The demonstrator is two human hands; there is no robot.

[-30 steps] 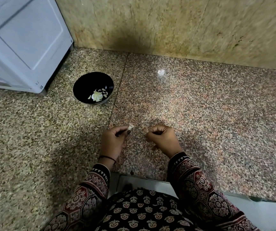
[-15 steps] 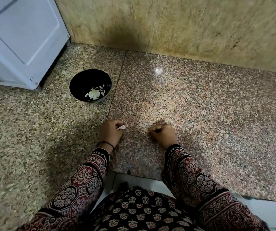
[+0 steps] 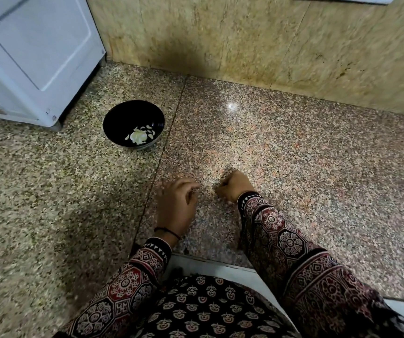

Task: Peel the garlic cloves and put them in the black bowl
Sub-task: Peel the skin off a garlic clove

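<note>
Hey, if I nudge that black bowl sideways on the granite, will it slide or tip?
It would probably slide: the granite surface looks polished, with a light glinting on it. The black bowl seems to narrow toward its base, so a high push might tip it. It holds only a few garlic pieces, so it is likely light.

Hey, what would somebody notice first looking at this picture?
The bowl, black against the speckled granite beside the white appliance at upper left, stands out, with pale garlic in its bottom. Nearer the camera, the left hand and right hand sit close together above the granite in patterned sleeves, fingers curled. Blur hides whether they hold anything.
</note>
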